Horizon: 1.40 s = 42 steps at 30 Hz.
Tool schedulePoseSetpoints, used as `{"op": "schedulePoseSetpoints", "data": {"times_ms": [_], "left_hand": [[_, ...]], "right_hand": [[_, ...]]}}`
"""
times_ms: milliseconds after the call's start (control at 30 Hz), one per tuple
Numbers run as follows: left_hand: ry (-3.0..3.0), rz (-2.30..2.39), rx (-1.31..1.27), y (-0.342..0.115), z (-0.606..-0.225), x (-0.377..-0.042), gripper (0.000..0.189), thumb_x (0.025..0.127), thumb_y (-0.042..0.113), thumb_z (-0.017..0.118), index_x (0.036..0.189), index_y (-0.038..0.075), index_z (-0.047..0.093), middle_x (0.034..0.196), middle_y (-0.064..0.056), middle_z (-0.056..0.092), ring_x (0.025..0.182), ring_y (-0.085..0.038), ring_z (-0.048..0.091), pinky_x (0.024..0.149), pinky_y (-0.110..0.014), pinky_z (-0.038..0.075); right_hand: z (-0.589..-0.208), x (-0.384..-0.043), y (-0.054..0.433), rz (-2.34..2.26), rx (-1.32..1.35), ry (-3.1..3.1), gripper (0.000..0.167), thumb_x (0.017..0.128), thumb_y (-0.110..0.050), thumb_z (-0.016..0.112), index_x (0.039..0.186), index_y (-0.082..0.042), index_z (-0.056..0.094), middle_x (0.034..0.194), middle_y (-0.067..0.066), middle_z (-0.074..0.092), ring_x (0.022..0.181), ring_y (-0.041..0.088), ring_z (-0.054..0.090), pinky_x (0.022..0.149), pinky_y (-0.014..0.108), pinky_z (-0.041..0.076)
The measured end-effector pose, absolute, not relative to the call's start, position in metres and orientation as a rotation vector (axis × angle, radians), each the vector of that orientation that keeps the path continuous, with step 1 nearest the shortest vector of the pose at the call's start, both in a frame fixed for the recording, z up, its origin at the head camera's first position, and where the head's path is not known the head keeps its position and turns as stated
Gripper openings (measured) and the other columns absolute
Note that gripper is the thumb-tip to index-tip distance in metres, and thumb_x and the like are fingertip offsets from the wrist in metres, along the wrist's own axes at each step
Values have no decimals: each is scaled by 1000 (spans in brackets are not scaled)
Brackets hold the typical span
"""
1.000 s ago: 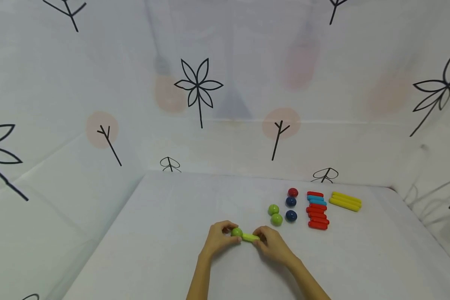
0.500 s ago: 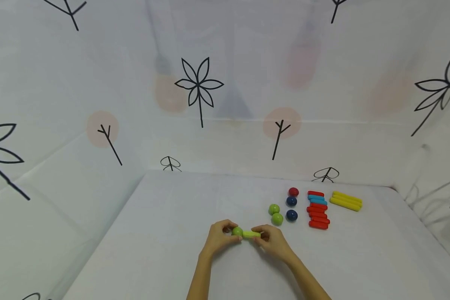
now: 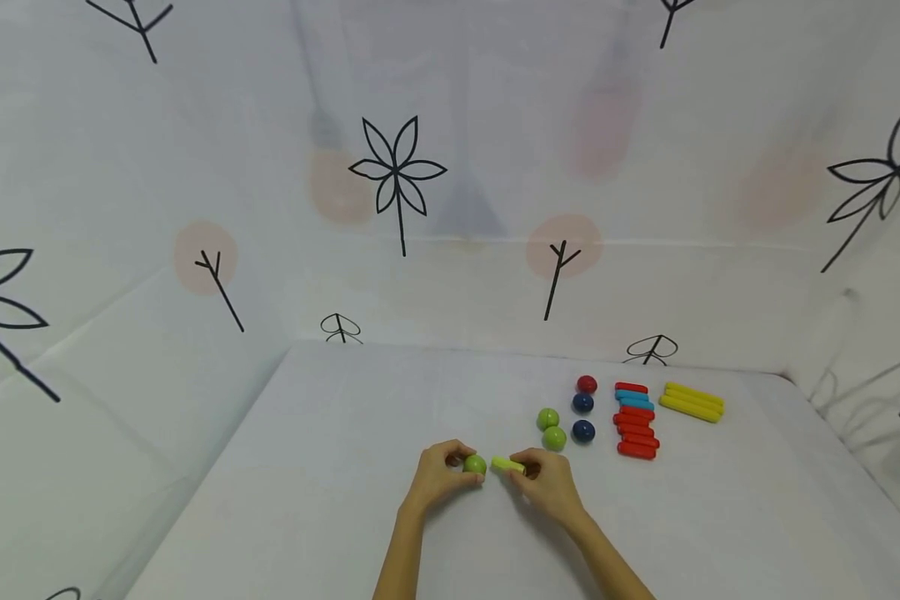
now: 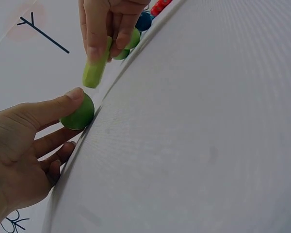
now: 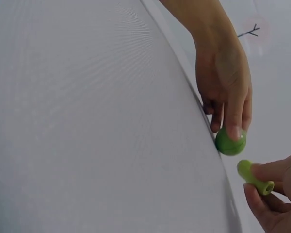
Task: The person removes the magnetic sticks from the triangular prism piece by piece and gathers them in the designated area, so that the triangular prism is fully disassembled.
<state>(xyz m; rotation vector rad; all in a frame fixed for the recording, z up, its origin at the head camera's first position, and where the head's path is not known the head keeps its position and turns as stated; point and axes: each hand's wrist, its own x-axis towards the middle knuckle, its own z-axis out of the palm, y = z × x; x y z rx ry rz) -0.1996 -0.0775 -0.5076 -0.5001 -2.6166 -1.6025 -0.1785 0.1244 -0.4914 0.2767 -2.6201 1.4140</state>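
Note:
Between thumb and fingers, my left hand [image 3: 437, 478] holds a green ball [image 3: 476, 465] on the white table. My right hand [image 3: 549, 481] pinches a short yellow-green rod [image 3: 507, 466] by its right part. The rod's free end points at the ball, with a small gap between the two. In the right wrist view a hole shows in the near end of the rod [image 5: 254, 177]. The left wrist view has the ball [image 4: 78, 112] under the left thumb, and the rod [image 4: 95, 68] tilted above it.
Two green balls [image 3: 554, 438], two dark blue balls [image 3: 583, 431] and a red ball [image 3: 587, 384] lie to the right. Beyond them are a column of red rods [image 3: 637, 450] with blue rods [image 3: 634, 400] among them, and longer yellow rods [image 3: 692, 402]. A patterned white cloth [image 3: 465, 283] hangs behind.
The yellow-green rod was against the ball; my right hand has drawn it a little to the right, so a gap shows now. My left hand and the ball have stayed in place.

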Motion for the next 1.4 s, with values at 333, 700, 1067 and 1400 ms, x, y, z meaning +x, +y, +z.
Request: {"op": "schedulePoseSetpoints", "data": {"times_ms": [333, 700, 1067, 1400], "left_hand": [[-2620, -1593, -493, -78, -509, -201, 32, 69, 18, 82, 95, 5, 70, 89, -3, 67, 81, -13, 55, 73, -25, 45], [-2637, -1581, -490, -77, -507, -199, 32, 70, 16, 82, 96, 4, 69, 90, -3, 66, 82, -14, 54, 73, -25, 45], [-2640, -1581, -493, -77, -507, -198, 32, 70, 16, 81, 97, 4, 68, 91, -3, 66, 83, -16, 55, 74, -25, 45], [-2637, -1569, -487, -77, -507, -198, 32, 69, 15, 82, 96, 4, 68, 90, -3, 66, 83, -16, 55, 73, -25, 45]], "right_hand": [[-488, -183, 148, 1631, 384, -2616, 26, 79, -9, 74, 101, 4, 69, 91, 12, 69, 74, 12, 61, 68, 19, 51], [-470, -182, 175, 1698, 320, -2644, 28, 82, -9, 71, 107, 4, 67, 97, 14, 66, 75, 14, 64, 72, 18, 52], [-454, -179, 206, 1612, 295, -2616, 29, 83, -8, 70, 108, 4, 66, 99, 16, 66, 78, 14, 63, 70, 18, 52], [-446, -179, 238, 1470, 230, -2648, 31, 86, -14, 68, 112, 3, 64, 100, 16, 66, 77, 12, 62, 69, 17, 50]]}}
